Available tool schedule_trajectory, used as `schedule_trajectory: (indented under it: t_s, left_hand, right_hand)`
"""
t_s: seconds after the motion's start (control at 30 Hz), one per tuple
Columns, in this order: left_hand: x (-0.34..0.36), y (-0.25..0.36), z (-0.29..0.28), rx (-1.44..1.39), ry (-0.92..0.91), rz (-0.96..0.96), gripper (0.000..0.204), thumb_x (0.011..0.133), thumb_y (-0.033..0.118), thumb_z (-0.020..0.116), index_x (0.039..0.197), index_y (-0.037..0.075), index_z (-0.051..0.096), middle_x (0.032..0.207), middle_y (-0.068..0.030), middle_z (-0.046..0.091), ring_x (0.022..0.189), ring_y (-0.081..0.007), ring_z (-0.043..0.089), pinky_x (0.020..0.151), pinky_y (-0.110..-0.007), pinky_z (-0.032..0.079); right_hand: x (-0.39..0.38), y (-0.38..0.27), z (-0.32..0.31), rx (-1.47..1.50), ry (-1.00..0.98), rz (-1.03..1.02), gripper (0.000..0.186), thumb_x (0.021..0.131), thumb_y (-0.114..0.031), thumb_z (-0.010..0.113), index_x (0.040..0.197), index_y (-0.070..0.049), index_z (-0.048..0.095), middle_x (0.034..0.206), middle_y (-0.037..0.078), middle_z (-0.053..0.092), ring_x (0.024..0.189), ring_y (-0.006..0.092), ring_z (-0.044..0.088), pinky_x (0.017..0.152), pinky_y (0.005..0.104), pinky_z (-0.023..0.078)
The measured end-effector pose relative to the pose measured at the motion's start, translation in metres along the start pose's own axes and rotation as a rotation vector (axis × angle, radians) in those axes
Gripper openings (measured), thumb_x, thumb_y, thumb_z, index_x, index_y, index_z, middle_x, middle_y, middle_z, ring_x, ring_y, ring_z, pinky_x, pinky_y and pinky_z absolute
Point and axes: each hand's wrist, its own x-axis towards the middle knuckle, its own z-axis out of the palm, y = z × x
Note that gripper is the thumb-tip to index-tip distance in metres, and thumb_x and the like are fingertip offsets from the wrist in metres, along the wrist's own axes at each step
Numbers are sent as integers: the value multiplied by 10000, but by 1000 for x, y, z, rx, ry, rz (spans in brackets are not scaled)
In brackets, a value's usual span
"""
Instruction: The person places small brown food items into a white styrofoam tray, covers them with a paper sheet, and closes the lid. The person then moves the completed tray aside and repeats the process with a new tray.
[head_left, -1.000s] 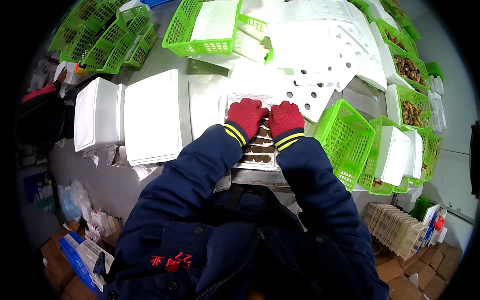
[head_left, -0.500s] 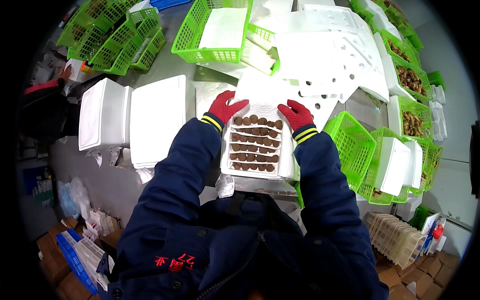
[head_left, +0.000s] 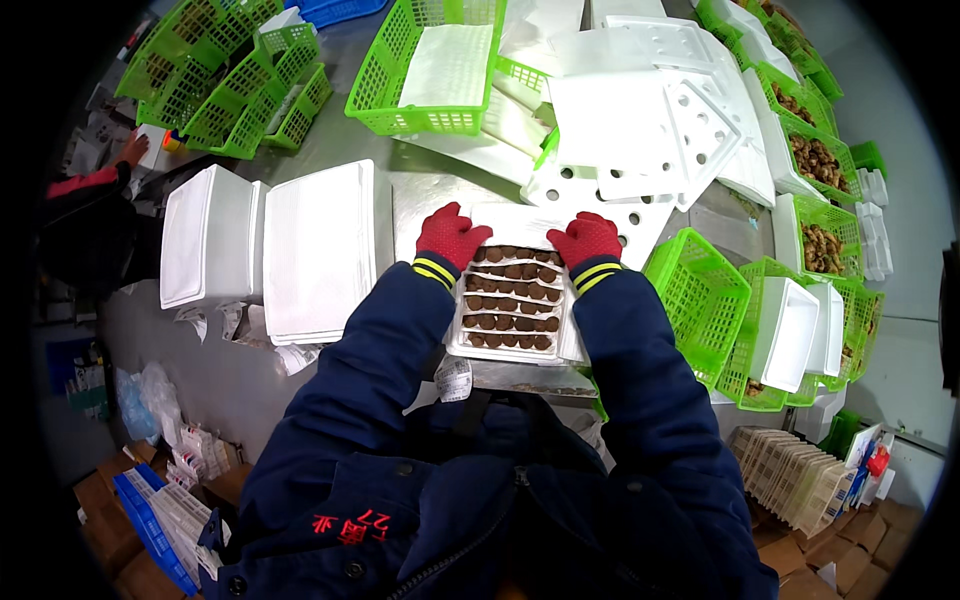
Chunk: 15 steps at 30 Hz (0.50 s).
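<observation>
In front of me a white foam box (head_left: 459, 346) holds rows of small round brown pieces (head_left: 513, 323), parted by white strips; I cannot tell what the pieces are. Across the far end of the box lies a white sheet (head_left: 516, 219). My left hand (head_left: 450, 236), in a red knitted glove, is closed on the sheet's left side with fingers curled. At its right side my right hand (head_left: 587, 240), gloved the same way, grips the sheet too. The fingertips of both hands are partly hidden.
Lidded white foam boxes (head_left: 322, 250) stand to the left. Beyond are a green basket (head_left: 420, 118) and piled white foam sheets (head_left: 610, 120), some with holes. A green basket (head_left: 700, 300) sits at right, near baskets of brown produce (head_left: 818, 160). A co-worker's hand (head_left: 135, 150) shows far left.
Both hands have come nearer to me and closed, their fingers curling in. The sheet's raised far part has come down toward the box, covering some of the farthest row.
</observation>
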Motion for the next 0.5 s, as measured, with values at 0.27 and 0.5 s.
schedule_trajectory:
  t_s: [0.27,0.5]
  left_hand:
    - [-30,53,24,310,331,690,291,770,154,648,1048,76,617,1172,-142,610,1100,-328,564,907,-451,443]
    - [-35,67,25,227,118,470,225,836,214,614,976,39,600,916,-151,591,891,-352,570,779,-460,447]
  right_hand:
    - [-11,-30,-21,-221,-1,112,353,721,-485,701,846,-155,702,1071,46,610,1075,307,524,812,507,464]
    - [-37,-46,-11,-222,214,-325,192,794,-224,585,964,-162,647,953,14,628,969,248,578,702,461,443]
